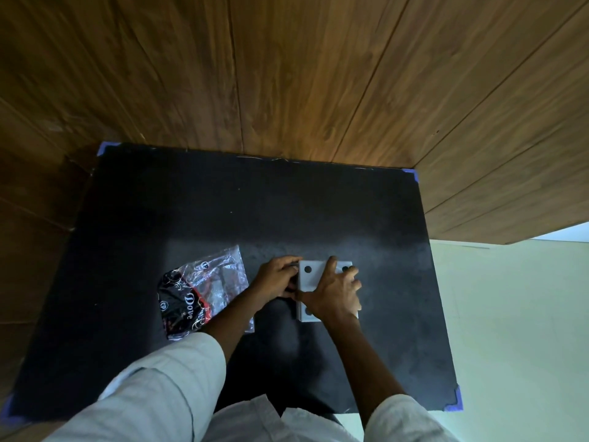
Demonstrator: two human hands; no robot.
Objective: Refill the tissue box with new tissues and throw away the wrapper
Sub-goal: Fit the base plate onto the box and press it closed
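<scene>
A white tissue box (310, 277) with dark round dots lies on the black table (223, 218), right of centre. My right hand (336, 293) rests flat on top of it, fingers spread over the box. At the box's left edge, my left hand (275, 277) grips the side with curled fingers. Left of my hands lies the wrapper (197, 291), a crumpled clear plastic bag with a black and red print reading "Dove"; my left forearm crosses its lower right corner. No tissues can be seen.
Blue tape (108, 148) marks the table's corners. Wood-panelled walls (287, 74) close off the far and left sides. A pale floor (510, 330) shows beyond the table's right edge.
</scene>
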